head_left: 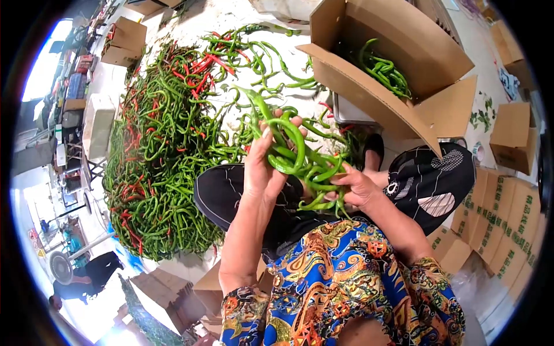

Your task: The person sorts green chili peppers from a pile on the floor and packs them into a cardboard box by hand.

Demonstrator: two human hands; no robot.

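Observation:
Long green peppers [294,147] form a loose bunch between my two hands, in front of my knees. My left hand [266,164] is wrapped round the bunch from the left, with several curved peppers rising above its fingers. On the right, my right hand [356,185] is closed on the lower end of the same bunch. To the left lies a large heap of green and red peppers [167,155]. An open cardboard box [369,95] at the upper right has green peppers [385,70] inside.
A metal tray [349,111] shows under the open box. Stacked cartons [499,222] stand at the right, and a smaller box [124,41] is at the upper left. Another person [95,274] is at the lower left, beside a fan [60,267].

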